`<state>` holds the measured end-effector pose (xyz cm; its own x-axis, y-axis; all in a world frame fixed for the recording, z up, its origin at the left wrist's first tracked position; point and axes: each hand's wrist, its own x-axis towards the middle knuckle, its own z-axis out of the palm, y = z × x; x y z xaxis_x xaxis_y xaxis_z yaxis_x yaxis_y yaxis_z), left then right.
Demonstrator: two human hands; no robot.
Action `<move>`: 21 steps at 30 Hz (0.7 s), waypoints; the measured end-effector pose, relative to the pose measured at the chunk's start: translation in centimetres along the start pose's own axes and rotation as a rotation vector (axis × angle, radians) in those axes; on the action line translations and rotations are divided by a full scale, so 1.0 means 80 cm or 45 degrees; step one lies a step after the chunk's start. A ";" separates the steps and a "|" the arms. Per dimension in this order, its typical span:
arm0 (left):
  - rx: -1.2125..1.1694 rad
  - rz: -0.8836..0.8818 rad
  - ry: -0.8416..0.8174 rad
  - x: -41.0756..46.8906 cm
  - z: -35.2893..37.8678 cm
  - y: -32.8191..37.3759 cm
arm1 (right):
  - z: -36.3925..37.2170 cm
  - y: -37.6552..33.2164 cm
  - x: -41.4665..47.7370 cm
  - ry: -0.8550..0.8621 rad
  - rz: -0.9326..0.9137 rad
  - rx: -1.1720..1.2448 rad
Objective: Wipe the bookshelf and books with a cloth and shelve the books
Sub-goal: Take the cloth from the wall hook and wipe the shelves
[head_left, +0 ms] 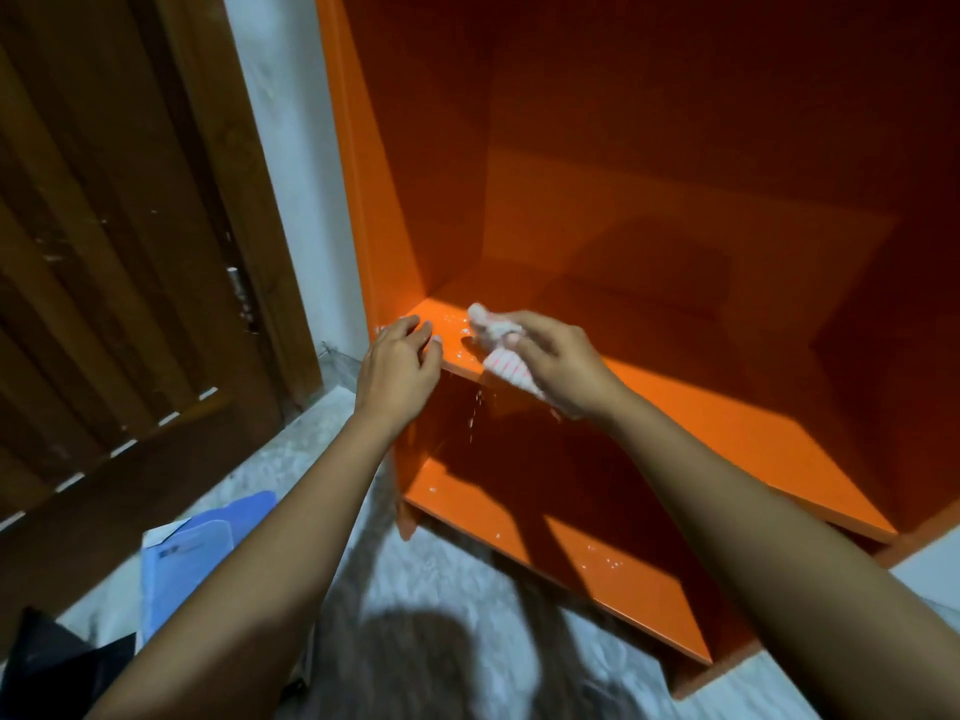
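glossy orange bookshelf (675, 402), soft cloth (498, 350), wooden door (130, 226)

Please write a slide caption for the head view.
Right hand holds cloth over wet orange shelf; left hand at its edge.

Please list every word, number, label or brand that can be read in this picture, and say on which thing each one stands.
No text can be read.
Blue book on the floor: a small dark mark, perhaps print, too blurred to read.
Orange bookshelf, cloth, wooden door: no writing visible.
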<state>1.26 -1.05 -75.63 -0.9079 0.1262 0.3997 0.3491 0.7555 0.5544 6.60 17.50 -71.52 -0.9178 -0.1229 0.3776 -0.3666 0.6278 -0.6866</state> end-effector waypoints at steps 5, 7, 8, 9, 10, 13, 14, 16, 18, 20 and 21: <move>-0.010 0.051 0.057 -0.002 0.003 -0.007 | -0.043 0.036 0.038 0.307 0.354 0.390; -0.035 0.062 0.094 -0.004 0.006 -0.010 | -0.048 0.064 0.058 0.254 0.488 0.337; -0.039 0.071 0.111 -0.004 0.008 -0.011 | -0.049 0.075 0.065 0.223 0.511 0.216; -0.040 0.080 0.126 -0.004 0.009 -0.012 | -0.048 0.089 0.071 0.185 0.521 0.155; -0.042 0.088 0.141 -0.004 0.010 -0.013 | -0.046 0.100 0.078 0.165 0.515 0.081; -0.062 0.105 0.200 -0.004 0.016 -0.017 | -0.036 0.109 0.090 0.083 0.467 0.015; -0.072 0.105 0.220 -0.004 0.019 -0.017 | -0.036 0.102 0.090 0.045 0.440 0.121; -0.091 0.097 0.252 -0.005 0.023 -0.016 | -0.033 0.089 0.084 -0.069 0.357 0.104; -0.092 0.091 0.265 -0.006 0.024 -0.014 | -0.031 0.078 0.081 -0.136 0.219 -0.089; -0.078 0.081 0.247 -0.005 0.022 -0.012 | -0.025 0.070 0.075 -0.199 0.091 -0.175; -0.067 0.077 0.231 -0.005 0.020 -0.012 | -0.019 0.065 0.071 -0.228 0.051 -0.176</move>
<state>0.90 -0.77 -77.48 -0.8300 0.0487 0.5556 0.4175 0.7147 0.5611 -0.30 21.28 -72.00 -0.9480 -0.2225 0.2274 -0.3165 0.7329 -0.6022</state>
